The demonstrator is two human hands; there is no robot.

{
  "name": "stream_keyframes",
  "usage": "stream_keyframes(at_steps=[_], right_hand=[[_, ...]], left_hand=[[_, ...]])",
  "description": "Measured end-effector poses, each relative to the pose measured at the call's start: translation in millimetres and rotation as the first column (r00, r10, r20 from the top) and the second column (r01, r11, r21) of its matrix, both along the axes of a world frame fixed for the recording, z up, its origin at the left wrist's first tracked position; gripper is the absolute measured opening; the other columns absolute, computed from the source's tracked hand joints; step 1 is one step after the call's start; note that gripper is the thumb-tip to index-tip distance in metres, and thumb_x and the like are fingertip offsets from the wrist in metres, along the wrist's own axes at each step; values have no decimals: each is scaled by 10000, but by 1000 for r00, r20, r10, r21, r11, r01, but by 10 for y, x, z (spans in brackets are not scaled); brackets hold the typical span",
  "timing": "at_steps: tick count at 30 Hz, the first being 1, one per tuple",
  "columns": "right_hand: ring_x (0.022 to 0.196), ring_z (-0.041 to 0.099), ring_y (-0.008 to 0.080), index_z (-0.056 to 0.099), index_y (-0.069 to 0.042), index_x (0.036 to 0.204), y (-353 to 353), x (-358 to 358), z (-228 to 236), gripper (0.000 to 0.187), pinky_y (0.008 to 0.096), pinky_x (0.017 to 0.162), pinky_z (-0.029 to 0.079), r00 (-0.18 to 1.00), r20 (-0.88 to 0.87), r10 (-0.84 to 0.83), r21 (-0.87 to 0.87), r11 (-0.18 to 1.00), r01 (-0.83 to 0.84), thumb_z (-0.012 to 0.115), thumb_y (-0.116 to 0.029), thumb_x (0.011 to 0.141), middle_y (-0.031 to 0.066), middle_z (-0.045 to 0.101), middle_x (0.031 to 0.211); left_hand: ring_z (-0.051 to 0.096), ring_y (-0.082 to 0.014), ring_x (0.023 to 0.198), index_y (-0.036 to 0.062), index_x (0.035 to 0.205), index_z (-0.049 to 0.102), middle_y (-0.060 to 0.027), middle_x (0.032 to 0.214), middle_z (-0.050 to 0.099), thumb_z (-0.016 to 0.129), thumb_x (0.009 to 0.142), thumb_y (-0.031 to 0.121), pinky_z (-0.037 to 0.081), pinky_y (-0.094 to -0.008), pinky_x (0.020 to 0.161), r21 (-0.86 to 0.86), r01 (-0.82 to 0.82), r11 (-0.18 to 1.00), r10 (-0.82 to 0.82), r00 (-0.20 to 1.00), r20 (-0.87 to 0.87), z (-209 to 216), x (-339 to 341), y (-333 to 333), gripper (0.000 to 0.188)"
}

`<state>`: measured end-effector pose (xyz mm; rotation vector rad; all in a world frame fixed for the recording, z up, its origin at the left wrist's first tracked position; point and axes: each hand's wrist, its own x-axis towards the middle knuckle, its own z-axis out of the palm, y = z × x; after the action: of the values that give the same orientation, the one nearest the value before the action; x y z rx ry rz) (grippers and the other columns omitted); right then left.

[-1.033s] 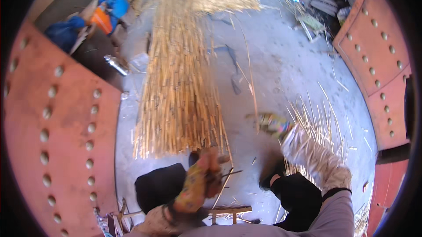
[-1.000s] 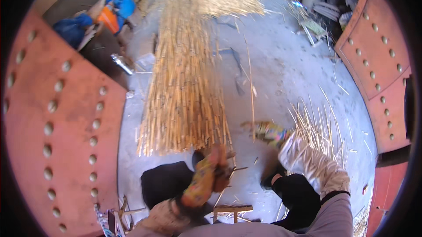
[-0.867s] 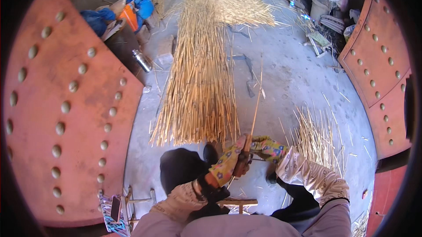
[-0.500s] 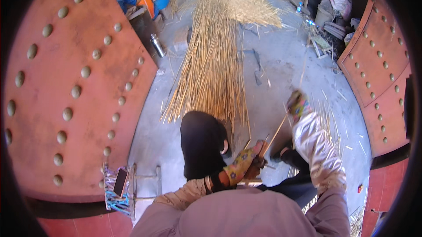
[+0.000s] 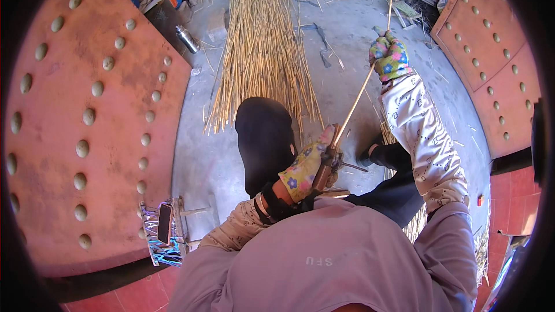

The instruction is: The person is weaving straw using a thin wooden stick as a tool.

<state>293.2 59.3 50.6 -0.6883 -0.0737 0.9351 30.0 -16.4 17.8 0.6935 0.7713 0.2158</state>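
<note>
My right hand [image 5: 391, 56], in a flowered glove, is stretched out far to the right with its fingers closed around a thin reed stalk [image 5: 359, 99]. The stalk slants from beyond that hand down to my left hand [image 5: 302, 168], also gloved. There its near end meets a brown wooden hand tool [image 5: 325, 174], with a dark thin rod sticking out to the right. My left fingers wrap this tool; their tips are partly hidden. A long spread of reed stalks [image 5: 263, 60] lies on the floor in front of my bent left knee.
Large studded door leaves [image 5: 110, 127] flank me, the other door leaf [image 5: 491, 52] at the right. A metal flask [image 5: 187, 39] is at the far left. On a low woven stool [image 5: 163, 232] beside me rests a phone [image 5: 165, 223]. Loose stalks are scattered at the right.
My right hand has moved up and away from my left, and the stalk now stretches straight between them. The view has tipped toward my body. My left hand still grips the tool.
</note>
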Motion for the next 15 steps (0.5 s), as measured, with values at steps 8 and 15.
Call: stream_keyframes(at_steps=[8,15], right_hand=[[418,324,116,427,-83,749,-193,-573,-546,185,248,387,269,922,305,239,108,953,-283,365,-220,857,-12,329,511],[895,479,163,400,-71,1162,-574,-384,-370,483,304,740,393,755,470,458,-308,886,-346,409,-408,815,56,489,1039]], left_hand=[[446,-109,417,111,686,496,7,533,457,452,733,576,346,-237,358,57,96,994,-98,994,40,120,233,206,469],[378,-100,379,127,560,465,28,487,404,400,770,561,300,-234,351,188,-254,949,258,966,2,181,700,556,486]])
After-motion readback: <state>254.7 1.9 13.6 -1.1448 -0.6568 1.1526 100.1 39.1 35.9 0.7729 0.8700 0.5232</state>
